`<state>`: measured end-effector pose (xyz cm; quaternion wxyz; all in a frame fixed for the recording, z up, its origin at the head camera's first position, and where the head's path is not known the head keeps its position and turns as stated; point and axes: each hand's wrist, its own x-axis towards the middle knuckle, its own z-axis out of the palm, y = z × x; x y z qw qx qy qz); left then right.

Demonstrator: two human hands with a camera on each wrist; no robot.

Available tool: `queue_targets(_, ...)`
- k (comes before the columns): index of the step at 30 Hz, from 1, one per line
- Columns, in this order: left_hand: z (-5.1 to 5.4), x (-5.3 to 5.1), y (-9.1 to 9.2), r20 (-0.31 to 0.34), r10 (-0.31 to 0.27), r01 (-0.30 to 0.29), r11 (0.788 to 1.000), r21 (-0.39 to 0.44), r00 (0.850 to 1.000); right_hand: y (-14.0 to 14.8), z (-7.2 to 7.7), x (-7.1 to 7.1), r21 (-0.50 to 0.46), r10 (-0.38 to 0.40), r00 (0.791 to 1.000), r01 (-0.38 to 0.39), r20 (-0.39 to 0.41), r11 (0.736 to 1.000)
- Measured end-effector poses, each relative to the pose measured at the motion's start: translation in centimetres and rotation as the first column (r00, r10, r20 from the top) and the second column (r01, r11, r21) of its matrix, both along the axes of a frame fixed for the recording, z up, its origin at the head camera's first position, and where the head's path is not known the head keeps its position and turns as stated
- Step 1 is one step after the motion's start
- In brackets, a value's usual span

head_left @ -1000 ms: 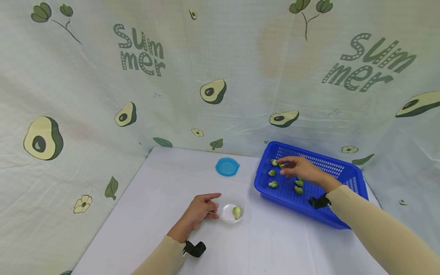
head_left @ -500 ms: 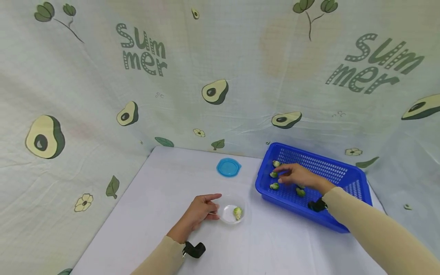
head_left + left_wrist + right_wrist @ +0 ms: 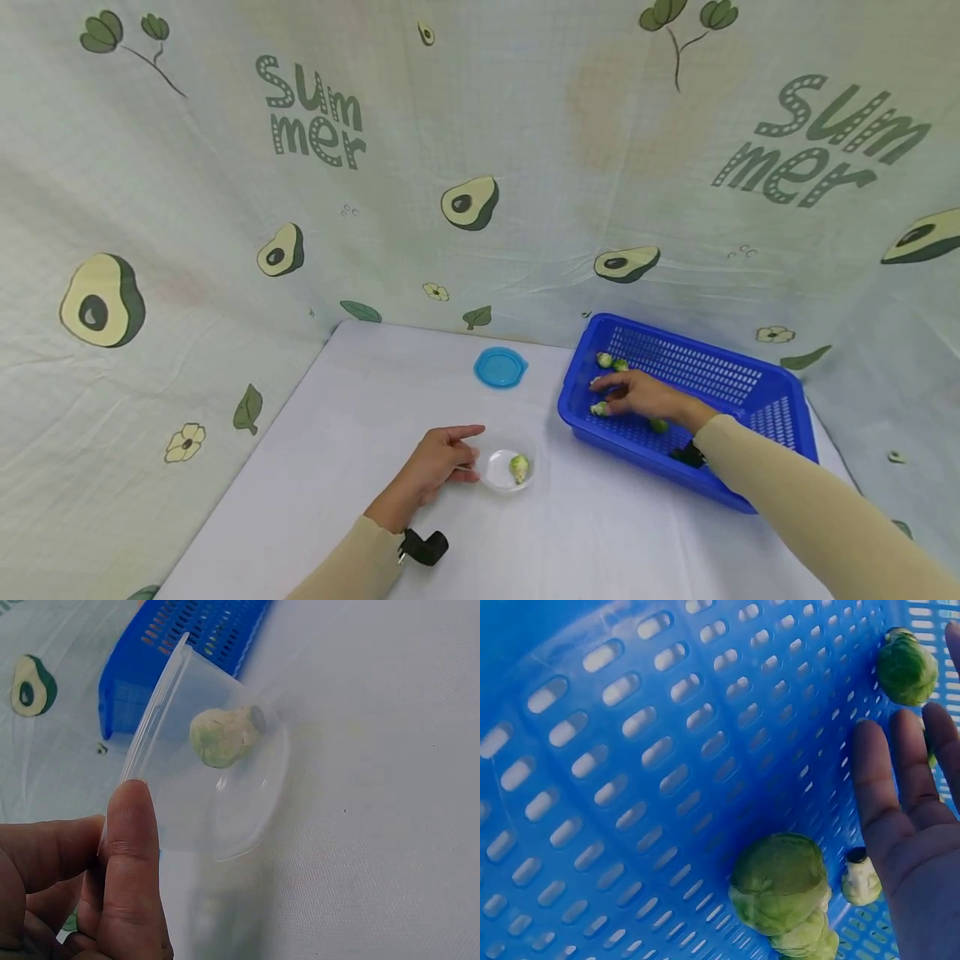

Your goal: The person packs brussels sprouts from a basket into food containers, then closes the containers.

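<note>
My left hand [image 3: 438,462] pinches the rim of a clear plastic container [image 3: 225,817], thumb on one side of the wall and fingers on the other. One Brussels sprout [image 3: 519,468] lies in the container. My right hand [image 3: 641,394] reaches down into a blue basket [image 3: 678,467], over its left part. In the right wrist view its fingers are extended, close to a green Brussels sprout [image 3: 907,669]. Another Brussels sprout [image 3: 599,408] shows by the thumb in the head view. More Brussels sprouts [image 3: 780,881] lie in the basket, partly hidden by the hand.
A round blue lid [image 3: 501,367] lies on the white table [image 3: 375,375] behind the container. The basket stands at the back right, its perforated walls rising around the sprouts. Printed cloth [image 3: 540,150] hangs behind and at both sides.
My right hand has moved from the basket's back left sprouts toward the ones nearer the front, and lower. The left hand and container have stayed put. The head view has shifted slightly.
</note>
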<state>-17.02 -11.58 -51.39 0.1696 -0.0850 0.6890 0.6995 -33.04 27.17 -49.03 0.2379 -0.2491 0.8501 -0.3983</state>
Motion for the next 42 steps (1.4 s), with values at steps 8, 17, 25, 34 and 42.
queue_targets(8, 0.0, 0.0, 0.1, -0.009, -0.01, 0.01, 1.0, 0.0, 1.0, -0.1, -0.3, -0.2, 0.021, 0.058, 0.998, -0.057, -0.028, 0.998)
queue_targets(17, 0.0, -0.1, 0.3, -0.012, -0.014, 0.014, 1.0, -0.003, 1.0, 0.4, -0.9, -0.2, -0.005, 0.063, 0.997, -0.064, -0.035, 0.998)
queue_targets(25, -0.1, -0.1, 0.3, -0.013, -0.009, 0.009, 1.0, -0.014, 1.0, 0.3, 0.7, 0.4, -0.045, -0.046, 0.999, 0.044, -0.025, 0.998)
queue_targets(34, -0.1, 0.0, 0.2, -0.016, -0.005, 0.005, 1.0, -0.01, 1.0, 0.5, 2.8, 0.9, -0.056, -0.113, 0.99, 0.109, -0.079, 0.992)
queue_targets(42, -0.1, 0.0, 0.1, -0.019, -0.01, 0.009, 1.0, -0.015, 1.0, 0.8, 4.2, 1.4, -0.053, -0.154, 0.984, 0.15, -0.094, 0.987)
